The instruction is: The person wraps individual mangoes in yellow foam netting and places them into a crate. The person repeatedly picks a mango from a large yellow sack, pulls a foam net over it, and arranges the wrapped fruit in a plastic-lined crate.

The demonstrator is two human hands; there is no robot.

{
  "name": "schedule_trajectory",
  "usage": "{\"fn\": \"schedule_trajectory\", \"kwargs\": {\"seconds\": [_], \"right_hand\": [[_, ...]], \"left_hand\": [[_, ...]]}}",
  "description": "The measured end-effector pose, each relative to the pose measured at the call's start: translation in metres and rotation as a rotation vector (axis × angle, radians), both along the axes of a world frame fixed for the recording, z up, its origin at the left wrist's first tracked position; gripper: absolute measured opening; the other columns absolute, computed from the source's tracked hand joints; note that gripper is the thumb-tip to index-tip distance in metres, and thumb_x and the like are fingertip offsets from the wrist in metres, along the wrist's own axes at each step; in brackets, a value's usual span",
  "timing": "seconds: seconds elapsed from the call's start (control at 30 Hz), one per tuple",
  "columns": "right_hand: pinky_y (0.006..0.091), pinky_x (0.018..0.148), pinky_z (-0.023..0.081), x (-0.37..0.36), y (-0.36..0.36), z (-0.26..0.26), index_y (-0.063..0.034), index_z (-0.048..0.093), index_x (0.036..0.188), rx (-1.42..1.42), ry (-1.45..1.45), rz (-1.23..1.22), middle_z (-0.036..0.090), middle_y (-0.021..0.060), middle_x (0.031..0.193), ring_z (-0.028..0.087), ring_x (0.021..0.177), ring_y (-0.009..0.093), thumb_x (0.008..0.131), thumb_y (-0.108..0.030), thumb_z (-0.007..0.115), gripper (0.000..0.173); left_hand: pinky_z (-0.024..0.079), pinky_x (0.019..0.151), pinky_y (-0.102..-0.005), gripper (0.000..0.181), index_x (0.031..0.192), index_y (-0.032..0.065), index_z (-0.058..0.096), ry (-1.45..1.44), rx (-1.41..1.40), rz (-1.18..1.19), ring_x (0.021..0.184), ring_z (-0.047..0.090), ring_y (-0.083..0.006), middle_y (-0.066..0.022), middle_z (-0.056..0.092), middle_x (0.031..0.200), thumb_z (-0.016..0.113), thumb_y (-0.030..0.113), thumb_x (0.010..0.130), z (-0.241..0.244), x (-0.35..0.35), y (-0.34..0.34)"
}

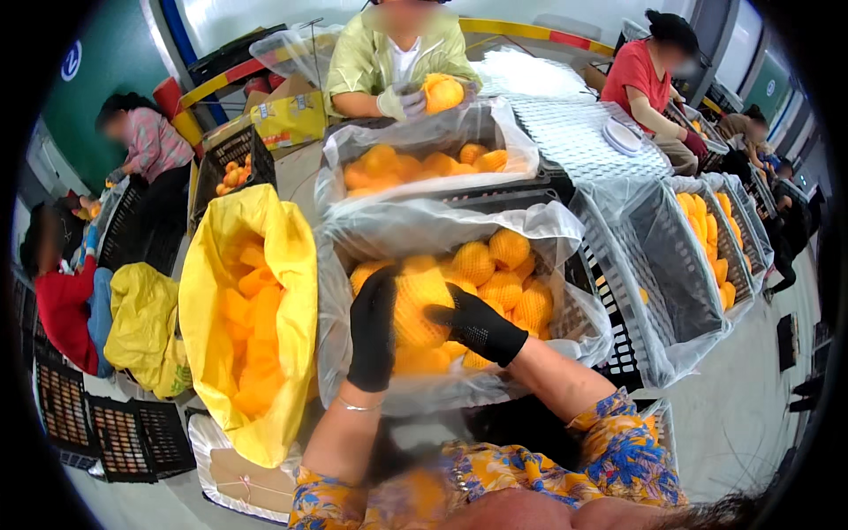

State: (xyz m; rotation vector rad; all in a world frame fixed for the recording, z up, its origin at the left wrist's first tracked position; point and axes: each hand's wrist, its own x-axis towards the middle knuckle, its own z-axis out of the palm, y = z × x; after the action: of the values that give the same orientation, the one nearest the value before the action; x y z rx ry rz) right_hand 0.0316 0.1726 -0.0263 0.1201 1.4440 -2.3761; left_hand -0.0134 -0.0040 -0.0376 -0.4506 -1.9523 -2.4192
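Note:
Both my hands wear black gloves and are over a black plastic crate lined with clear plastic film. Between them is an orange fruit in a yellow foam net sleeve. My left hand grips its left side, and my right hand has its fingertips on the right side. Several netted fruits lie in the crate beneath and to the right. At the left stands an open yellow sack holding loose orange foam net sleeves.
Another lined crate of fruit stands beyond, where a co-worker holds a netted fruit. Lined crates stand to the right, near a sheet of netted foam. A black crate of fruit is back left; other people sit at both sides.

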Motion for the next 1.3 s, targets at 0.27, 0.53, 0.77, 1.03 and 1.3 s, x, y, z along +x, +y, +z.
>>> {"fn": "schedule_trajectory", "kwargs": {"seconds": [0.27,0.53,0.77,1.03,1.3], "right_hand": [[0.0365,0.091,0.054,-0.11,0.191,0.038,0.0009,0.054,0.127,0.067,0.302,-0.242,0.064,0.0122,0.121,0.065,0.104,0.022,0.096,-0.026,0.064,0.042],[0.0399,0.086,0.054,-0.236,0.497,0.007,-0.001,0.056,0.126,1.224,0.332,-1.049,0.067,0.012,0.113,0.067,0.095,0.027,0.079,-0.023,0.081,0.058],[0.0434,0.104,0.042,-0.297,0.399,-0.054,-0.0075,0.058,0.13,1.962,0.718,-0.527,0.06,0.0198,0.128,0.055,0.121,0.037,0.087,-0.025,0.065,0.047],[0.0364,0.104,0.042,-0.138,0.104,0.038,-0.004,0.059,0.129,0.762,0.666,-0.052,0.06,0.0135,0.13,0.057,0.121,0.027,0.096,-0.007,0.055,0.033],[0.0444,0.102,0.043,-0.058,-0.053,-0.129,-0.0078,0.047,0.141,1.088,0.793,1.108,0.055,0.0232,0.132,0.053,0.121,0.039,0.086,-0.04,0.07,0.068]], "left_hand": [[0.054,0.08,-0.0265,0.038,0.136,0.0013,0.049,-0.251,0.175,-0.028,0.096,0.062,-0.0172,-0.0098,0.059,0.123,0.049,0.009,0.099,0.015,-0.003,-0.003],[0.052,0.083,-0.0285,0.038,0.135,-0.0023,0.049,-0.122,0.089,-0.09,0.094,0.062,-0.0172,-0.0112,0.06,0.122,0.048,0.01,0.099,0.014,-0.012,0.011],[0.051,0.085,-0.0311,0.039,0.134,-0.0028,0.048,-0.21,0.365,0.169,0.093,0.06,-0.0193,-0.0139,0.059,0.118,0.045,0.015,0.099,0.011,-0.016,-0.007],[0.05,0.088,-0.0353,0.036,0.129,-0.0021,0.053,-0.075,0.308,0.25,0.092,0.06,-0.0225,-0.0136,0.06,0.112,0.043,0.019,0.101,0.024,-0.007,-0.017],[0.053,0.079,-0.0276,0.032,0.125,-0.002,0.055,-0.094,0.484,0.182,0.086,0.061,-0.017,-0.0091,0.062,0.104,0.044,0.017,0.102,0.008,-0.024,-0.02]]}}
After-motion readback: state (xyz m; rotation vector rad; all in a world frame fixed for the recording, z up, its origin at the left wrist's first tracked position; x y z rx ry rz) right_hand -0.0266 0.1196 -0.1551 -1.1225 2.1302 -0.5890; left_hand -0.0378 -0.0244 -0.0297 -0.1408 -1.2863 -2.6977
